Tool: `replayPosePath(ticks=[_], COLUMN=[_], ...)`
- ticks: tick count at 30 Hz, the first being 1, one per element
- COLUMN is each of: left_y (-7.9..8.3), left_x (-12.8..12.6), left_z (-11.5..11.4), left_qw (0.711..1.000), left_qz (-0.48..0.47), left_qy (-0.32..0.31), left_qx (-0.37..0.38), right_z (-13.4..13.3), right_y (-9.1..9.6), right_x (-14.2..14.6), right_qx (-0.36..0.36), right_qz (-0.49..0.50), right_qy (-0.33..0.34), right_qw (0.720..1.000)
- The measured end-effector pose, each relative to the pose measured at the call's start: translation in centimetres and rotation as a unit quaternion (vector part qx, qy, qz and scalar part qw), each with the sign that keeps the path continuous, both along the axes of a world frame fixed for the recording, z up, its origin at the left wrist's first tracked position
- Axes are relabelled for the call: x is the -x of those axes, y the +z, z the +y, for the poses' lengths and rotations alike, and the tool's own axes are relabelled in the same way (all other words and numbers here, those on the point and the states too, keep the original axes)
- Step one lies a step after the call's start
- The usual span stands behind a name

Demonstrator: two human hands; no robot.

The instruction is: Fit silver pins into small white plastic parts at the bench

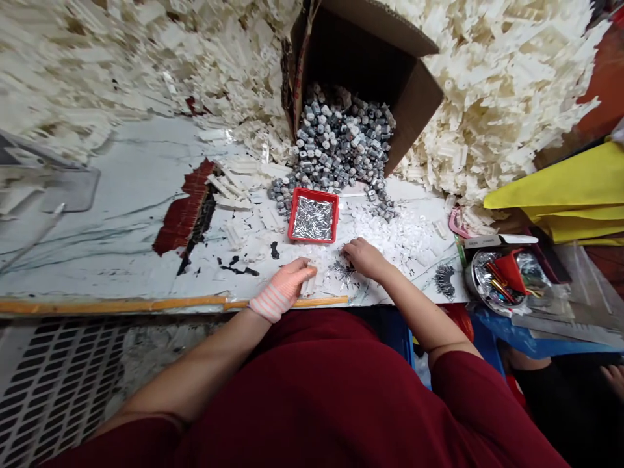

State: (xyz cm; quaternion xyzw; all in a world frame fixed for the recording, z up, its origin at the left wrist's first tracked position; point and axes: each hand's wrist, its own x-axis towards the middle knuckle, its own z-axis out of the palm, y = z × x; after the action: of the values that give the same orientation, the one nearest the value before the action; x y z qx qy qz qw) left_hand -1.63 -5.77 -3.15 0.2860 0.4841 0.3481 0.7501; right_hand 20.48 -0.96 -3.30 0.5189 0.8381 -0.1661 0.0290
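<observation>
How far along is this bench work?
Done: perhaps the small white pieces spread on the bench. In hand: the right hand is at loose metal pins, the left hand at a white piece. Remaining: a full red tray of pins, grey parts in the box.

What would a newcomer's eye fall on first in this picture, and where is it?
The huge heap of white plastic parts strikes first, piled behind the bench and around a tipped cardboard box. Grey parts spill from the box towards a red tray of metal pins. Below the tray, the left hand, gloved with a striped cuff, and the right hand reach among small white pieces.
</observation>
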Motion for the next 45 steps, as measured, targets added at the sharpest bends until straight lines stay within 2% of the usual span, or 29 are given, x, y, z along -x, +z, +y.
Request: replayPosePath(ticks=[2,3,5,7,9,13,17,19,21,23,25,27,30,33,35,37,38,40,42,43,45], left_y=[-0.4,-0.5,-0.7,-0.5,-0.1,0.7,0.5,0.1,-0.4,-0.9,-1.1,-1.1,-0.6,-0.3,-0.5,-0.9,-1.1,-1.4,-1.4,-1.4,-1.2], left_x=[-0.7,-1.0,-1.3,-1.4,-1.3,-1.2,-1.1,-0.8,-0.5,-0.3,-0.2,-0.2,-0.4,-0.5,-0.5,-0.6,-0.6,-0.8,-1.0,-1.0,-1.1], left_z=[0.1,0.1,0.2,0.1,0.1,-0.3,-0.7,-1.0,-1.1,-1.0,-0.9,-0.7,-0.7,-0.7,-0.8,-0.7,-0.7,-0.7,-0.7,-0.7,-0.8], left_qw=[0.999,0.998,0.996,0.995,0.995,0.994,0.994,0.989,0.984,0.986,0.992,0.995,0.995,0.996,0.997,0.998,0.998,0.999,0.999,0.999,0.998], left_qz=[0.024,0.041,0.066,0.075,0.076,0.077,0.087,0.116,0.135,0.120,0.090,0.075,0.078,0.069,0.056,0.044,0.042,0.039,0.036,0.036,0.034], left_qy=[0.012,0.013,0.007,0.000,-0.003,-0.007,-0.023,-0.036,-0.050,-0.059,-0.060,-0.054,-0.046,-0.042,-0.039,-0.033,-0.027,-0.015,-0.009,-0.009,-0.011], left_qx=[-0.029,-0.044,-0.063,-0.068,-0.071,-0.072,-0.067,-0.084,-0.103,-0.097,-0.069,-0.049,-0.037,-0.038,-0.040,-0.034,-0.031,-0.027,-0.033,-0.038,-0.046], right_z=[-0.6,-1.0,-2.0,-2.9,-3.4,-3.7,-4.4,-4.6,-4.4,-3.6,-2.6,-1.5,-0.2,0.3,0.1,-0.5,-1.0,-2.1,-3.1,-3.5,-4.2], right_y=[0.4,0.6,0.8,0.9,0.9,0.7,0.6,0.4,0.1,-0.2,-0.5,-0.7,-1.0,-1.2,-1.1,-0.9,-0.8,-0.5,-0.2,0.0,0.5], right_x=[0.2,0.6,1.5,2.7,3.8,5.0,5.6,5.1,3.8,1.9,0.2,-0.4,0.6,2.1,2.4,2.3,2.2,2.3,2.8,3.2,4.0], right_qx=[-0.004,0.005,0.046,0.087,0.085,0.024,-0.004,0.044,0.146,0.191,0.143,0.083,0.046,0.044,0.059,0.074,0.085,0.126,0.169,0.176,0.155], right_qz=[0.115,0.182,0.309,0.389,0.409,0.362,0.304,0.318,0.370,0.401,0.363,0.261,0.083,-0.004,0.022,0.116,0.182,0.314,0.404,0.426,0.423], right_qy=[-0.074,-0.113,-0.166,-0.187,-0.194,-0.183,-0.176,-0.186,-0.193,-0.221,-0.267,-0.275,-0.185,-0.120,-0.115,-0.142,-0.166,-0.213,-0.235,-0.235,-0.224], right_qw=[0.991,0.977,0.935,0.898,0.888,0.914,0.936,0.928,0.897,0.869,0.881,0.922,0.978,0.992,0.991,0.980,0.966,0.917,0.868,0.856,0.864])
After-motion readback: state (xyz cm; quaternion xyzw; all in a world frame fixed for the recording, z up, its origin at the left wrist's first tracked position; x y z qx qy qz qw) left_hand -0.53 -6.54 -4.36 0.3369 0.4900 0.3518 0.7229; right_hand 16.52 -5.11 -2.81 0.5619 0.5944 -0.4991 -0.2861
